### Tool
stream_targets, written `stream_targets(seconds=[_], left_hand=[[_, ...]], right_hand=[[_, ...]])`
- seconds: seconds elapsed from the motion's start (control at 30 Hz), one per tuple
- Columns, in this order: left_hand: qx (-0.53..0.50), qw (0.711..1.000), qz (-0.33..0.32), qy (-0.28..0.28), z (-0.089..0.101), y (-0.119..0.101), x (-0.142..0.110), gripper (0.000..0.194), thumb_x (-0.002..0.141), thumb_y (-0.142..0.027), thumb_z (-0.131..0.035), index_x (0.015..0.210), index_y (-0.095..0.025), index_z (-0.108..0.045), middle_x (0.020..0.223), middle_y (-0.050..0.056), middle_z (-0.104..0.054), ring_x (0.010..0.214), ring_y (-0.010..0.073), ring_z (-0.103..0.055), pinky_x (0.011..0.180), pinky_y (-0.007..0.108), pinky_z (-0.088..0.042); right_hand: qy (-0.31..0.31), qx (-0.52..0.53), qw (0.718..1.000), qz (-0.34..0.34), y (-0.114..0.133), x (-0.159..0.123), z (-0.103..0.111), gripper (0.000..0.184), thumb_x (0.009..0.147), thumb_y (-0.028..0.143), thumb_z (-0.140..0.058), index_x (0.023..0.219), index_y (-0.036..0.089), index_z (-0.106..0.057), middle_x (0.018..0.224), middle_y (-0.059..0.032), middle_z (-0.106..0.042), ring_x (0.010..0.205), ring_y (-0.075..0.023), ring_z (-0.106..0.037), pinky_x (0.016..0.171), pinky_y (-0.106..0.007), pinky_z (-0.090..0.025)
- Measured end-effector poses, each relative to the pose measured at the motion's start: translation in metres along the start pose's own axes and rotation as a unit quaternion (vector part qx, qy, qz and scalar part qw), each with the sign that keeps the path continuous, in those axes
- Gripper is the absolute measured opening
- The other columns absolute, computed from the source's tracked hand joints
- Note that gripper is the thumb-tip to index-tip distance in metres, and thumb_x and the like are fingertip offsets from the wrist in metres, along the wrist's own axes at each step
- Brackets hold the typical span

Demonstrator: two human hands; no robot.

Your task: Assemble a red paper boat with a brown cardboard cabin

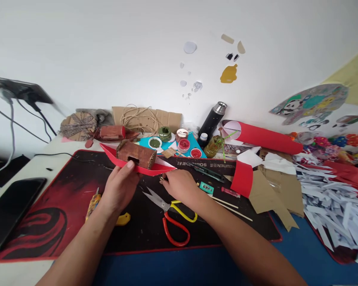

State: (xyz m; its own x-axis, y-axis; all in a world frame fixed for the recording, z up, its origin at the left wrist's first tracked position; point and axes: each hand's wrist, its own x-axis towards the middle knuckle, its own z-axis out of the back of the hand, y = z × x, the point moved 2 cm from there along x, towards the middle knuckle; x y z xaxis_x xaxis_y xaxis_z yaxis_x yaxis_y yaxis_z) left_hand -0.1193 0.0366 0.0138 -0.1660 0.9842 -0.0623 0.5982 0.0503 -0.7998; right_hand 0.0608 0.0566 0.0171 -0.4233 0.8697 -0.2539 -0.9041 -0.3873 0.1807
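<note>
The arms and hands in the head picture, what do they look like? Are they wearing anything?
They're a person's own. The left hand and right hand have no gloves. The left forearm and right forearm are bare, with no sleeves, watch or bracelet showing. Some fingers are hidden, so I can't tell about rings.

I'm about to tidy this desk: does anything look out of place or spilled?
The scissors lie with blades parted on the mat, tips near the left hand; that looks careless, as they could nick it. No obvious spill shows.
</note>
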Motion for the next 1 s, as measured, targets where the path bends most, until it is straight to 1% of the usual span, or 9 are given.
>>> stream_targets(seconds=[0.17,0.27,0.33,0.5,0.6,0.7,0.83,1.0], left_hand=[[-0.007,1.0,0.009,0.013,0.0008,0.0,0.0009,0.043,0.08,-0.047,-0.092,0.114,-0.023,-0.08,0.113,0.005,-0.086,0.128,0.0361,-0.073,0.108,0.044,-0.06],[0.005,1.0,0.012,0.003,0.0004,0.0011,0.0007,0.047,0.076,-0.048,-0.095,0.114,-0.024,-0.08,0.111,0.006,-0.086,0.126,0.038,-0.074,0.105,0.046,-0.063],[0.014,1.0,0.01,-0.003,-0.0005,0.0016,0.0003,0.049,0.074,-0.049,-0.095,0.115,-0.025,-0.08,0.113,0.007,-0.086,0.125,0.0389,-0.075,0.104,0.048,-0.063],[0.035,0.999,0.008,0.0,-0.0021,0.002,0.0002,0.045,0.077,-0.049,-0.092,0.115,-0.026,-0.082,0.116,0.008,-0.085,0.127,0.0408,-0.074,0.103,0.051,-0.063],[0.027,1.0,0.007,-0.004,-0.002,0.0022,0.0012,0.05,0.075,-0.048,-0.094,0.117,-0.026,-0.081,0.117,0.009,-0.085,0.125,0.0404,-0.075,0.104,0.051,-0.063],[0.028,1.0,0.001,0.0,-0.0016,0.003,0.0018,0.051,0.076,-0.047,-0.094,0.12,-0.025,-0.08,0.117,0.009,-0.085,0.125,0.0395,-0.075,0.104,0.05,-0.063],[0.038,0.999,-0.004,0.008,0.0008,0.0047,0.001,0.053,0.077,-0.047,-0.095,0.122,-0.024,-0.079,0.115,0.01,-0.085,0.124,0.0396,-0.075,0.105,0.05,-0.063],[0.056,0.998,0.001,0.017,0.0031,0.0062,-0.0013,0.055,0.077,-0.047,-0.095,0.125,-0.024,-0.079,0.114,0.011,-0.085,0.126,0.0404,-0.074,0.106,0.052,-0.062]], right_hand=[[0.013,-0.016,1.0,0.004,0.0052,0.0046,-0.0003,0.035,0.112,0.034,-0.053,0.113,0.016,-0.083,0.111,-0.0177,-0.085,0.106,-0.0336,-0.081,0.091,-0.041,-0.06],[0.007,-0.018,1.0,0.012,0.0061,0.0057,-0.0002,0.036,0.112,0.032,-0.05,0.121,0.015,-0.081,0.117,-0.0183,-0.084,0.109,-0.0336,-0.08,0.094,-0.042,-0.059],[0.004,-0.019,1.0,0.018,0.0058,0.0059,-0.0003,0.036,0.111,0.033,-0.051,0.123,0.015,-0.08,0.117,-0.0181,-0.084,0.109,-0.0334,-0.08,0.093,-0.041,-0.059],[0.011,-0.013,1.0,0.021,0.0039,0.006,0.0001,0.033,0.107,0.034,-0.055,0.114,0.017,-0.083,0.111,-0.016,-0.085,0.105,-0.0323,-0.08,0.088,-0.039,-0.06],[0.021,-0.006,1.0,0.022,0.0031,0.0057,0.0017,0.034,0.107,0.035,-0.055,0.107,0.018,-0.084,0.107,-0.0145,-0.085,0.104,-0.0325,-0.08,0.087,-0.039,-0.06],[0.027,-0.004,0.999,0.023,0.0027,0.0052,0.0036,0.035,0.108,0.036,-0.055,0.106,0.018,-0.084,0.107,-0.0139,-0.085,0.105,-0.0322,-0.08,0.088,-0.039,-0.059],[0.032,-0.005,0.999,0.022,0.0025,0.0047,0.0053,0.032,0.107,0.034,-0.056,0.111,0.019,-0.084,0.11,-0.0144,-0.084,0.105,-0.0314,-0.079,0.088,-0.037,-0.059],[0.021,0.002,1.0,0.017,0.0027,0.0033,0.004,0.034,0.106,0.033,-0.054,0.127,0.02,-0.078,0.115,-0.0138,-0.084,0.105,-0.0312,-0.08,0.086,-0.037,-0.059]])
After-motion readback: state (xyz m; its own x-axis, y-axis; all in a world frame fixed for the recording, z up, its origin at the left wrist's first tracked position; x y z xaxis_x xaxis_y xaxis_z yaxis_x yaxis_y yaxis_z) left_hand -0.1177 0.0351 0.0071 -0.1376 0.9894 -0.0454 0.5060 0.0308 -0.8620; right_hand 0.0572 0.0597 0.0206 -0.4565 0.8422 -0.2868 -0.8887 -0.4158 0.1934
